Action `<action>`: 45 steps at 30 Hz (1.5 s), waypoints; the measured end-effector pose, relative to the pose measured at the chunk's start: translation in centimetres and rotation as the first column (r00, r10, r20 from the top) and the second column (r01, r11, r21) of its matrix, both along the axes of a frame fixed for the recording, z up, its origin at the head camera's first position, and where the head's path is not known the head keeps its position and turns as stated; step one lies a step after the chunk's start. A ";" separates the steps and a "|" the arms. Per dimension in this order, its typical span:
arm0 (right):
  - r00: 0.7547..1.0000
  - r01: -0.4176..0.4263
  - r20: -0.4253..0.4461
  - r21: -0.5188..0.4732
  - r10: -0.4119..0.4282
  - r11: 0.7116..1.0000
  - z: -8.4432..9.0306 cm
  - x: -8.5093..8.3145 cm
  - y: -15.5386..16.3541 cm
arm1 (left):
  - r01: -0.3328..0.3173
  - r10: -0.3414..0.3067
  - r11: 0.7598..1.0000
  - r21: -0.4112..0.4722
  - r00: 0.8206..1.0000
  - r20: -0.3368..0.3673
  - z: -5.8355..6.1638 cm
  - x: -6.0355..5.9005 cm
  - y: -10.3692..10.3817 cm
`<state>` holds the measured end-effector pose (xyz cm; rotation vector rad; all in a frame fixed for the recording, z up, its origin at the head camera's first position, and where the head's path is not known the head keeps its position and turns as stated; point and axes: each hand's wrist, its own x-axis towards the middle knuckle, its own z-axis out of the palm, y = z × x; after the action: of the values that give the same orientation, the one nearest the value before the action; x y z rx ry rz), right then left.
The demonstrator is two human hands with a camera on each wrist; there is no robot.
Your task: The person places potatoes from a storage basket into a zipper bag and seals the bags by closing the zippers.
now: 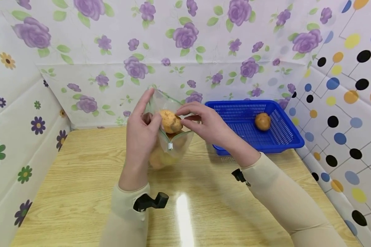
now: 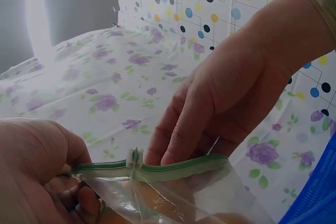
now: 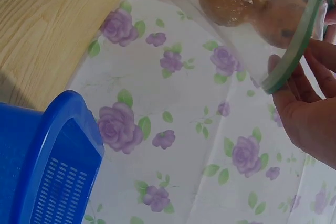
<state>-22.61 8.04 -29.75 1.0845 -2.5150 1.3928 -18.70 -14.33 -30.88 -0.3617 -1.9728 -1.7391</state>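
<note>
Scene: a wooden table (image 1: 80, 192) is seen from above, walled in by flowered and dotted sheets.
Bag: a clear zip bag (image 1: 170, 137) is held upright near the table's middle, with its green zip strip (image 2: 173, 167) partly parted; potatoes are already inside.
Potato: one potato (image 1: 170, 121) sits at the bag's mouth, half in.
Left hand (image 1: 141, 132): the bag's left edge is pinched between curled fingers and thumb.
Right hand (image 1: 208, 124): the right side of the zip strip is gripped by bent fingers, beside the potato.
Basket: a blue basket (image 1: 284, 137) stands to the right, one last potato (image 1: 262, 121) in it.
Step, as judged: filling is under way.
Next move calls for: the mouth to be kept wide so the potato can drop through.
</note>
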 end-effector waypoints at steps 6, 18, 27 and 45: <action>0.999 0.009 -0.054 0.009 -0.009 1.000 0.4 0.2 0.3 | -0.035 0.035 0.994 -0.102 0.999 0.005 1.5 0.2 -0.6; 0.991 0.112 -0.080 0.007 -0.111 0.994 0.5 0.1 2.3 | -0.102 0.095 0.986 -0.130 0.994 -0.056 3.0 0.1 -0.8; 0.952 0.304 0.014 0.036 -0.305 0.952 -1.3 -2.2 7.2 | -0.114 0.110 0.981 -0.154 0.993 -0.031 3.2 0.1 -1.4; 0.802 0.505 0.133 0.372 -0.583 0.779 -7.5 -7.9 21.0 | -0.106 0.112 0.979 -0.173 0.993 0.028 2.2 -0.3 -2.1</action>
<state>-30.49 28.99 -37.28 0.1339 -2.9538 1.0143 -18.96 -16.43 -28.72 -0.2742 -2.1337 -1.5241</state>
